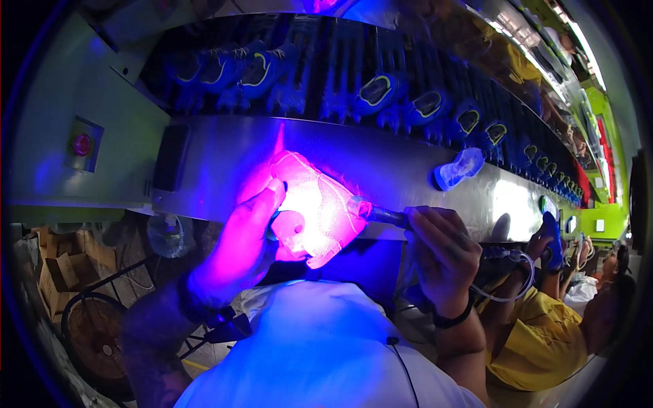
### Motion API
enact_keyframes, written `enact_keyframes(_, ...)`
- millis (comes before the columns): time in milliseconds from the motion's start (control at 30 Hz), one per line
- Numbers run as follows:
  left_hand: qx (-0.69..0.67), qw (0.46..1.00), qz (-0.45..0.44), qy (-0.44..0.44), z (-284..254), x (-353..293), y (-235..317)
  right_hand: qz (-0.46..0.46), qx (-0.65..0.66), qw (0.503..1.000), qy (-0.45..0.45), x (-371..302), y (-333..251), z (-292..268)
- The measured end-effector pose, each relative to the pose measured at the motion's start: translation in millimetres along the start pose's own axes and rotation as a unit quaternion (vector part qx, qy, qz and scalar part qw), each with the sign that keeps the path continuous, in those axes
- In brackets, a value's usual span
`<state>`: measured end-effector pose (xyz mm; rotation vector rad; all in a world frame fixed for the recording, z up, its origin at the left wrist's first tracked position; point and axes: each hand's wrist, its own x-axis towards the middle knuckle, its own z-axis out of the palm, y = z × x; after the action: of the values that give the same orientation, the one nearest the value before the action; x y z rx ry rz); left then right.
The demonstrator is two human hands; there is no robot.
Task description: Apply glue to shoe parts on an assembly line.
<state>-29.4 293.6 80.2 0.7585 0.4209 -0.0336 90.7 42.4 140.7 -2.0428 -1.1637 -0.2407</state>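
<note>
My left hand (248, 221) grips a shoe upper (318, 207) at its near left edge, with the thumb on top. Strong violet light washes the upper out to pink and white, so its true colour cannot be told. In my right hand (445, 248) is a brush (389, 216), held by its dark handle between thumb and fingers. The brush head touches, or lies just over, the right edge of the upper. Both hands are over the near edge of the metal bench.
On the metal bench (401, 160) lies a blue sole-shaped piece (460, 168). Behind it, a rack holds several blue shoes (377, 90). A green cabinet with a red button (82, 144) stands left. Cardboard boxes (64, 272) and a fan (95, 333) are below. A person in yellow (541, 340) works at right.
</note>
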Motion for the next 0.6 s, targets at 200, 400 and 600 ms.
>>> enact_keyframes(200, -0.104, 0.982, -0.157, 0.031, 6, -19, 10, -0.039, 0.014, 0.999, -0.004, 9, 6, -8)
enact_keyframes(400, -0.117, 0.964, -0.238, -0.002, -3, -27, 3, -0.054, 0.017, 0.998, -0.013, 13, 9, -10)
enact_keyframes(600, -0.252, 0.923, -0.292, 0.009, -4, -37, -9, -0.063, 0.052, 0.996, -0.022, 8, 21, -3)
